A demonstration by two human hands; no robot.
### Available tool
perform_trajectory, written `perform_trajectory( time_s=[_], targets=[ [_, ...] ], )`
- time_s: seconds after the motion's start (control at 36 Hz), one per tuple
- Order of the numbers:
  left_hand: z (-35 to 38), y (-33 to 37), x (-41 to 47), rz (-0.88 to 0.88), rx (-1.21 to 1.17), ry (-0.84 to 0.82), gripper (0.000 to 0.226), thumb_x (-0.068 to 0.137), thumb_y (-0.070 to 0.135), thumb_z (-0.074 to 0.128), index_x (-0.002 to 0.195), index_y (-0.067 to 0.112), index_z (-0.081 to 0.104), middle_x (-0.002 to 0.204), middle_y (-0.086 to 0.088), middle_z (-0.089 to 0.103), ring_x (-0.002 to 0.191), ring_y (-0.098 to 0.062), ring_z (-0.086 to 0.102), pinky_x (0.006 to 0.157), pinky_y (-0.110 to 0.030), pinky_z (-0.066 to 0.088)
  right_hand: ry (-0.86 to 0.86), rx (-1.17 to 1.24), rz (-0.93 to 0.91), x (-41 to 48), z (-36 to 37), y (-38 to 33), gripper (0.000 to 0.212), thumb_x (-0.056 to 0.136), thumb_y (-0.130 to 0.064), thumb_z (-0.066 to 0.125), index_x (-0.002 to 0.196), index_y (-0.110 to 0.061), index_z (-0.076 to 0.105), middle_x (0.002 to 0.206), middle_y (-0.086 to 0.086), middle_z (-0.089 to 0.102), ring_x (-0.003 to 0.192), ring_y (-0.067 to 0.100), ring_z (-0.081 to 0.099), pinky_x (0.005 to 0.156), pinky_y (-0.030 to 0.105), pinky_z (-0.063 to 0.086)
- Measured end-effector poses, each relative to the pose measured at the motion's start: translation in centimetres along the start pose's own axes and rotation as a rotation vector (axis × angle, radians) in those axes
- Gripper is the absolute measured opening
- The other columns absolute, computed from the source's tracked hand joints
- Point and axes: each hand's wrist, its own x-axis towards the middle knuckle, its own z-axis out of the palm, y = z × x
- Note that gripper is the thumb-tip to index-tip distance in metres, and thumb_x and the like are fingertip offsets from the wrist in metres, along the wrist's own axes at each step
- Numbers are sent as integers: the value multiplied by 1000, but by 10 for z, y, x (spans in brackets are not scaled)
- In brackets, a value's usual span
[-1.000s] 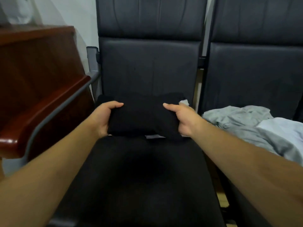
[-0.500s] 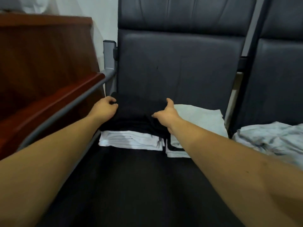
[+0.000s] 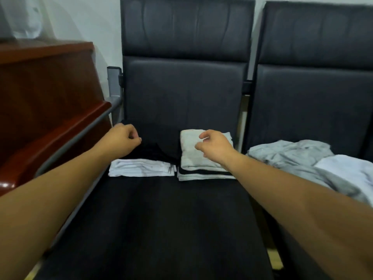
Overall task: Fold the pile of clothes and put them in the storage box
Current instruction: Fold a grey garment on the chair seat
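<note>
A black padded chair (image 3: 181,219) fills most of the view, its seat running from the near edge to the backrest, and a second black chair (image 3: 314,98) stands just beside it on the right. To the left stands a reddish-brown wooden cabinet (image 3: 46,93) with a rounded edge, next to the chair's grey metal armrest bar (image 3: 80,136). On the right-hand seat lies a rumpled pile of unfolded grey and white clothes (image 3: 314,162). At the back of the near seat, against the backrest, sit two stacks side by side and almost touching. The left stack has a folded black garment (image 3: 155,148) on top of a folded white garment (image 3: 141,169); the right stack has a folded light-grey garment (image 3: 193,152) on top of black and white layers (image 3: 203,173). The left hand (image 3: 123,138) is curled into a loose fist, resting on the left edge of the black garment; whether it grips the cloth cannot be told. The right hand (image 3: 216,144) hovers over the light-grey garment, fingers bent and apart, holding nothing.
</note>
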Motion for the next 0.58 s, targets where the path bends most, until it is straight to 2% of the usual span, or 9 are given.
perform_trajectory(
  time_s=[0.06, 0.11, 0.17, 0.25, 0.33, 0.42, 0.53, 0.58],
  targets=[
    [3, 34, -13, 27, -70, -75, 17, 92, 29, 62, 87, 13, 66, 84, -6, 67, 82, -21, 64, 68, -31, 51, 39, -70, -2, -27, -32, 11, 34, 97, -24, 60, 128, -18, 49, 95, -2, 54, 93, 25, 67, 80, 36, 57],
    [10, 67, -26, 65, -142, -161, 19, 93, 28, 62, 86, 11, 66, 81, -5, 69, 80, -20, 65, 62, -27, 49, 78, -170, -14, -48, -62, 28, 36, 98, -25, 60, 131, -17, 49, 108, 2, 55, 85, 17, 63, 65, 24, 49],
    [22, 101, -39, 127, -212, -261, 18, 94, 26, 61, 87, 10, 67, 81, -1, 71, 79, -17, 67, 66, -28, 51, 132, -276, -21, -66, -91, 48, 38, 96, -26, 62, 131, -16, 51, 119, 5, 54, 84, 14, 57, 66, 23, 44],
    [45, 154, -59, 223, -288, -386, 17, 94, 24, 59, 91, 9, 67, 81, 3, 73, 74, -10, 67, 67, -26, 53, 205, -367, 33, -95, -137, 79, 38, 94, -28, 63, 130, -18, 53, 130, 8, 51, 92, 17, 57, 75, 27, 46],
    [69, 199, -79, 298, -369, -478, 17, 95, 21, 58, 95, 6, 66, 83, 1, 71, 72, -8, 65, 63, -17, 48, 249, -430, 90, -118, -176, 107, 36, 94, -27, 63, 128, -19, 54, 133, 6, 49, 91, 15, 56, 71, 21, 43],
    [94, 242, -97, 367, -399, -539, 17, 93, 19, 59, 94, 3, 65, 83, -1, 72, 76, -14, 68, 70, -23, 53, 344, -457, 173, -138, -214, 138, 34, 93, -29, 64, 123, -14, 57, 128, 10, 55, 84, 18, 58, 61, 18, 38],
    [119, 280, -109, 384, -378, -566, 18, 91, 20, 58, 93, 4, 65, 86, -2, 71, 75, -12, 66, 74, -29, 54, 344, -490, 315, -157, -245, 170, 47, 97, -43, 59, 131, -10, 52, 136, 14, 45, 98, 25, 55, 86, 33, 46],
    [134, 299, -111, 373, -388, -557, 20, 90, 21, 58, 94, 3, 64, 92, -8, 72, 81, -17, 68, 70, -28, 53, 332, -513, 370, -163, -255, 186, 55, 97, -47, 57, 135, -8, 50, 138, 16, 43, 106, 30, 57, 90, 36, 48]
  ],
)
